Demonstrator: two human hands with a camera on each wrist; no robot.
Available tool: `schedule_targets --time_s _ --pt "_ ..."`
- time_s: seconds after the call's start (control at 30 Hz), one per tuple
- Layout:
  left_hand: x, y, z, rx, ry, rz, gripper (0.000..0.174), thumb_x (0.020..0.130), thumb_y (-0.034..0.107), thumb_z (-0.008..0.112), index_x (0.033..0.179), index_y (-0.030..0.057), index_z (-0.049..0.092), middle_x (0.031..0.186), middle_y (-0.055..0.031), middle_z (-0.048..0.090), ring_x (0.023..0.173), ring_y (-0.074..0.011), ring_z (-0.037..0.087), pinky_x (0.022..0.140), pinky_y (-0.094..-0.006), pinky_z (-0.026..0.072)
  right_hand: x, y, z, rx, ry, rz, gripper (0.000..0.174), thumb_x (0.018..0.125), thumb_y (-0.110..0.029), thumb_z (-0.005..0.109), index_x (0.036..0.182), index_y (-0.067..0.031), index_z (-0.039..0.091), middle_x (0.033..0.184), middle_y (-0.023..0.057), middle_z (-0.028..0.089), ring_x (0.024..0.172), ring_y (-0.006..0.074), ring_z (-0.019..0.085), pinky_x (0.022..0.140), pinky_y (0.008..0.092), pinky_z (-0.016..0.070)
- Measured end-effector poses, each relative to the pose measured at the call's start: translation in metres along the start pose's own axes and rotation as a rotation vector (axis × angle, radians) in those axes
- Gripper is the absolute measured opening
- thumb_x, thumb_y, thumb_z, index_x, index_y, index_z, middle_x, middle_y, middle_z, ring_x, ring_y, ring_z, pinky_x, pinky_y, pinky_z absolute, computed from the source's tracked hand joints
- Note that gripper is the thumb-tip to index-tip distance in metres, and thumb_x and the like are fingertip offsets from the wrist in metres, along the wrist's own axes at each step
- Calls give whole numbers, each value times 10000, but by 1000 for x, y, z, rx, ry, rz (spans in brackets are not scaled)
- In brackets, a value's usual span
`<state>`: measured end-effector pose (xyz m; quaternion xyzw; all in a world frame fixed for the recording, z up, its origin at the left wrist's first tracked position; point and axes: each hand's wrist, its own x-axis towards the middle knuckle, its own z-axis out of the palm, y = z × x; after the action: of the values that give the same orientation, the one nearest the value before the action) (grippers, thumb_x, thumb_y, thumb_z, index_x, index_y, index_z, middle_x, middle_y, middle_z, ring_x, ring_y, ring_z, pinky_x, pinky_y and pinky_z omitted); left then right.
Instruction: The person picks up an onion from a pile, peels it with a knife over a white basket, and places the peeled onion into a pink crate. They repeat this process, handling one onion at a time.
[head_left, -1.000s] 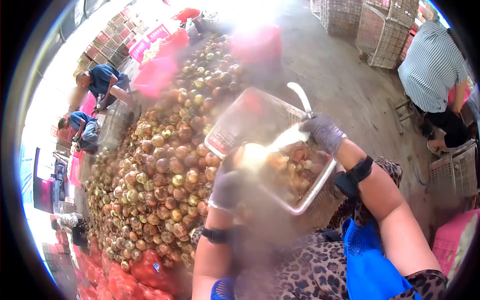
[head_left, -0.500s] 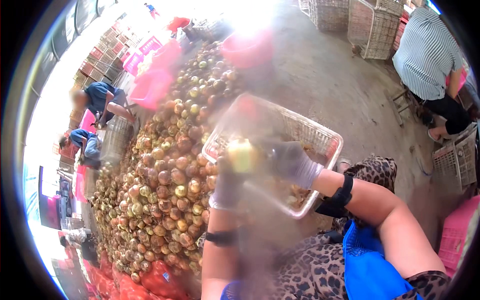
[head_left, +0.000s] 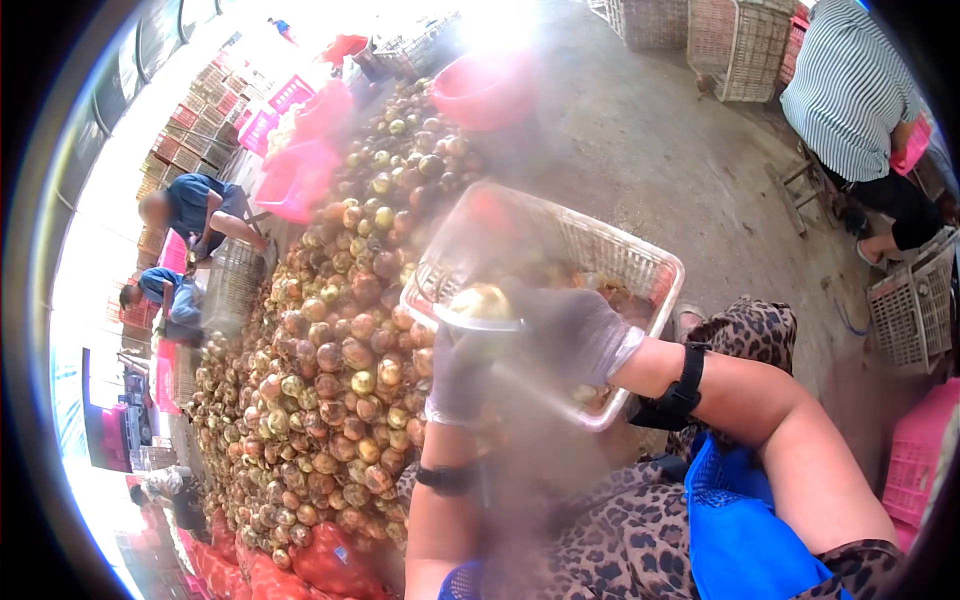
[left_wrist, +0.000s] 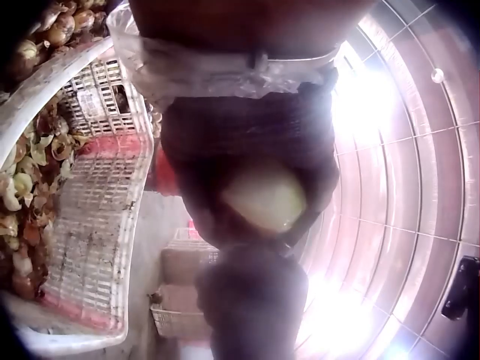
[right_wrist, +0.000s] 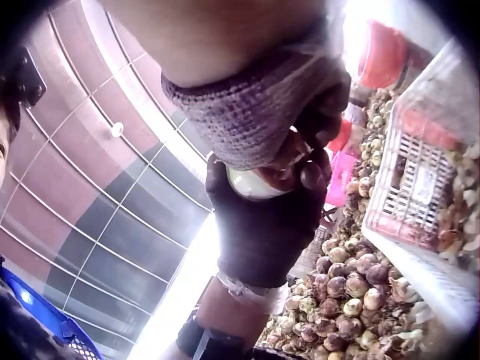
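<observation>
In the head view my left hand (head_left: pixel 458 375), in a greyish glove, grips a pale, peeled-looking onion (head_left: pixel 480 299) over the near side of a white plastic crate (head_left: pixel 612 245). My gloved right hand (head_left: pixel 578 332) is close beside it and holds a curved knife (head_left: pixel 480 323), whose pale blade lies across the onion's near side. The left wrist view has the onion (left_wrist: pixel 266 199) nestled in the dark glove. From the right wrist, brown skin (right_wrist: pixel 289 161) shows beside the white onion (right_wrist: pixel 253 184) between both hands. Onion scraps and skins (left_wrist: pixel 26 202) lie in the crate.
A large heap of unpeeled onions (head_left: pixel 330 370) spreads left of the crate. Red mesh sacks (head_left: pixel 335 560) lie at its near end, and pink tubs (head_left: pixel 300 180) stand beyond. Two people sit working at left; a person in a striped shirt (head_left: pixel 850 95) is at right, near stacked crates (head_left: pixel 745 50).
My right hand has come down and left from over the crate to the onion, bringing the curved knife against it. Skin hanging there earlier is gone from view. My left hand keeps its grip.
</observation>
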<state>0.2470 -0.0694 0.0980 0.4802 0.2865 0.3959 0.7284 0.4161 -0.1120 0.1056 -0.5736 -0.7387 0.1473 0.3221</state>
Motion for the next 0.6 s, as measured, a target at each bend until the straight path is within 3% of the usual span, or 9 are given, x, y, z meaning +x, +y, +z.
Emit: schedule_targets --time_s 0.27,0.43,0.53,0.57,0.6 --pt "-9 -1 -16 -49 52 14 743 696 383 713 1242 -46 450 1129 -120 566 1039 -221 559 921 -346 455 -3 8 -1 -41 -77 -8 421 746 -337 648 970 -4 520 704 154 618 623 315 623 573 404 488" --pt "-9 -3 -12 78 77 -58 782 664 404 744 1240 -40 456 1131 -98 569 1018 -204 565 884 -330 471 -2 3 4 -67 16 -60 414 719 -336 657 959 -23 531 716 142 619 635 302 624 574 390 489" --pt "-8 8 6 -61 -13 42 389 755 39 602 1127 -46 525 972 -106 626 841 -183 641 734 -282 534 -2 11 7 -69 10 -89 393 708 -314 657 971 -46 540 724 117 615 653 288 625 575 378 488" --pt "-8 8 5 -63 -18 8 393 757 34 609 1135 -30 526 972 -99 622 836 -164 628 731 -270 525 -3 20 9 -83 33 -131 386 706 -307 655 975 -55 544 726 109 613 656 283 625 573 375 487" --pt "-9 6 3 -29 2 -33 478 725 126 653 1156 -24 509 1002 -91 605 876 -173 610 774 -284 512 -6 27 13 -96 55 -173 379 703 -301 652 980 -64 548 727 101 612 659 278 626 571 372 487"
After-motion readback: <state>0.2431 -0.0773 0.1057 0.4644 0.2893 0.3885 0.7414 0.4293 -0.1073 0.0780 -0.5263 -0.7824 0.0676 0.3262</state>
